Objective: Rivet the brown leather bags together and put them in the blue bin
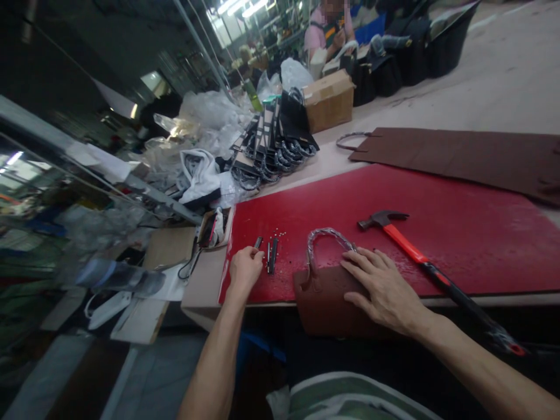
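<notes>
My left hand (246, 269) is closed in a pinch at the left of the red board, with a short dark metal tool (258, 241) sticking out past its fingertips. Just right of it lie slim metal punch-like rods (273, 255) among tiny scattered bits. A brown leather bag panel (326, 300) hangs partly over the board's near edge, its looped handle (329, 232) wrapped in clear plastic. Flat on this panel, by the right foot of the handle, rests my right hand (380, 289), fingers spread. A claw hammer (409, 246) with an orange and black handle lies beyond it.
The red board (315, 201) covers the near tabletop. Behind it lies a long brown panel (455, 154) with a handle. Black handled pieces (275, 140), a cardboard box (330, 99) and plastic wrapping stand farther back. A small tray (214, 227) is at left; another person sits across.
</notes>
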`<action>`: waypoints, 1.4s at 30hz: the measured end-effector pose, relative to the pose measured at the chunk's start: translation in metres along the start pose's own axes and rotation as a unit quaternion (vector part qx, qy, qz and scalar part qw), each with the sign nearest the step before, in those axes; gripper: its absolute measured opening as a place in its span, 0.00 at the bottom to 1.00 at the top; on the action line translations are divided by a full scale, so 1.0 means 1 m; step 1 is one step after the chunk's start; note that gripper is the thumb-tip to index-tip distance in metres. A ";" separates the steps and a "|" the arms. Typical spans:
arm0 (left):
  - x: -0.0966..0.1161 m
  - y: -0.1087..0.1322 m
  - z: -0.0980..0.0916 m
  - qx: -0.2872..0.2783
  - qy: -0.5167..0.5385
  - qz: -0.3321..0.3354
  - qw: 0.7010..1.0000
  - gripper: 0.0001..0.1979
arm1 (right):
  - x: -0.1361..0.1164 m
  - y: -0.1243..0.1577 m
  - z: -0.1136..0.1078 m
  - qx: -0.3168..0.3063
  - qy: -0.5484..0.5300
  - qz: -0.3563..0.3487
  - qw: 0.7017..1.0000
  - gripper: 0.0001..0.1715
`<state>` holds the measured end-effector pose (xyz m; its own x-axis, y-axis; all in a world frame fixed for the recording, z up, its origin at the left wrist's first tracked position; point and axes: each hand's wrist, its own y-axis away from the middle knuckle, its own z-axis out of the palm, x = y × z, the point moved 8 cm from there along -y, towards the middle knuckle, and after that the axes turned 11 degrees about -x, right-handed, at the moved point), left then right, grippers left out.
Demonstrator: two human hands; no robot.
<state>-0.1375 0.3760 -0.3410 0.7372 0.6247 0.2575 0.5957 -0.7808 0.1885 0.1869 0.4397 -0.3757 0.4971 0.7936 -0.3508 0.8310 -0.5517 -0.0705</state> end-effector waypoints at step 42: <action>0.123 0.102 0.091 -0.011 0.544 0.232 0.806 0.10 | -0.012 0.003 -0.010 -0.035 -0.033 0.032 0.998 0.33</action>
<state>0.0431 0.3751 -0.3765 0.1560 -0.1077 0.9819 0.3220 -0.9342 -0.1536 0.1857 0.4315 -0.3624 0.5344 0.7371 -0.4137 0.8145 -0.5798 0.0191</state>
